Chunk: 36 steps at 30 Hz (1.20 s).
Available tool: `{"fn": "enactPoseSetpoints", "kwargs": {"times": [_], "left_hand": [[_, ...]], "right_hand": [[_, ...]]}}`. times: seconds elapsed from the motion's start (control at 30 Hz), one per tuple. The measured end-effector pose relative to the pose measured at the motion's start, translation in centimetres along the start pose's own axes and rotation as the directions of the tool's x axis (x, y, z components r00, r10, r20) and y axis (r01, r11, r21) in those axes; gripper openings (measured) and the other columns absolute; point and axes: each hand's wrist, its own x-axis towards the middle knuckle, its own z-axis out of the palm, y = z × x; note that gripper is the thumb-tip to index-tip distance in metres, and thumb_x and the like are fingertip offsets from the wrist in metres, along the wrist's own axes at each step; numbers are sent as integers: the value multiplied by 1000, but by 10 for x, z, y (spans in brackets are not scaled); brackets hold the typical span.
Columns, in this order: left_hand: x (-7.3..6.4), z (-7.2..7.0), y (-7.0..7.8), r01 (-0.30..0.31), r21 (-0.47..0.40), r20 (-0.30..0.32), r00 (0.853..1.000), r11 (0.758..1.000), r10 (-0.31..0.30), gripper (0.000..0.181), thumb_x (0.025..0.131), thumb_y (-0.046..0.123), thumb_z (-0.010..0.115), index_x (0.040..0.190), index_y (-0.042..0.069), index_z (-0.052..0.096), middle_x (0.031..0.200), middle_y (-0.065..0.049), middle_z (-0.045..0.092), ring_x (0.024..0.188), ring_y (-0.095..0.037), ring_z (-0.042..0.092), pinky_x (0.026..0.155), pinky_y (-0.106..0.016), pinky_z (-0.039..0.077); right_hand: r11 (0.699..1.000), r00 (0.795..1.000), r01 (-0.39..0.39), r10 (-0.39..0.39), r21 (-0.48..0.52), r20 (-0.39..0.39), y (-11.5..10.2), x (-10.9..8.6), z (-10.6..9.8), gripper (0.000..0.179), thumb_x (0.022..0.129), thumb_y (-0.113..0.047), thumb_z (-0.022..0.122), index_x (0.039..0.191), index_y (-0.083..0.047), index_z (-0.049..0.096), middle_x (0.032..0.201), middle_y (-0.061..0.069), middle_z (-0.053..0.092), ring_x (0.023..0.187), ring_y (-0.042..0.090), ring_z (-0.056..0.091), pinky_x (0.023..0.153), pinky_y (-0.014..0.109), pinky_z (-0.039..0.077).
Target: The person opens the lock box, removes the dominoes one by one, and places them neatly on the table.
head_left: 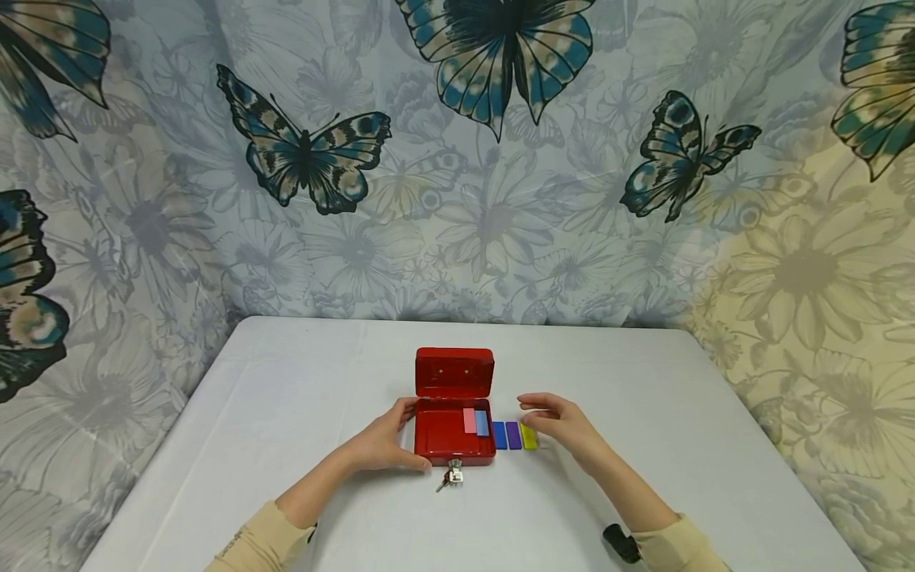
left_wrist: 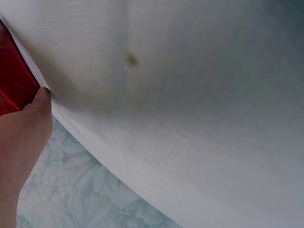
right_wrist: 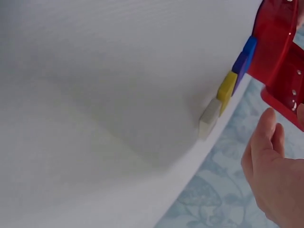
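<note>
A small red cash box (head_left: 438,433) lies on the table with its lid (head_left: 454,373) raised. My left hand (head_left: 388,443) grips its left side, thumb at the front corner and fingers at the back. Inside, at the right, lie a pink block (head_left: 469,420) and a light blue block (head_left: 482,423). Beside the box's right wall a blue block (head_left: 499,435), a purple block (head_left: 513,435), a yellow block (head_left: 529,437) and a white block (right_wrist: 210,118) form a row. Above the yellow and white ones hovers my right hand (head_left: 565,427), fingers loosely bent and holding nothing.
A metal padlock (head_left: 455,472) with a key (head_left: 443,481) hangs at the box's front. White cloth covers the table (head_left: 322,357). Behind it stands a wall covering (head_left: 493,238) printed with butterflies and flowers. A dark band (head_left: 621,543) sits at my right wrist.
</note>
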Motion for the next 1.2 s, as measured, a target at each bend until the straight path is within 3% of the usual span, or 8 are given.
{"fn": "enactPoseSetpoints", "kwargs": {"times": [0.83, 1.2], "left_hand": [[-1, -1, 1, -13, -10, 4, 1000, 1000, 13, 100, 71, 30, 88, 147, 5, 28, 149, -15, 39, 137, -38, 36, 110, -49, 36], [0, -1, 0, -13, -15, 4, 1000, 1000, 13, 100, 71, 29, 88, 147, 5, 28, 148, -15, 40, 137, -36, 37, 111, -47, 35]], "right_hand": [[998, 989, 65, -68, 25, 129, -21, 6, 34, 38, 91, -14, 67, 128, -5, 60, 121, 14, 63, 103, 24, 61, 90, 43, 55], [994, 982, 111, -107, -17, 153, -26, 8, 49, 36, 90, -12, 68, 125, -6, 62, 121, 15, 64, 103, 24, 60, 85, 42, 57]]}}
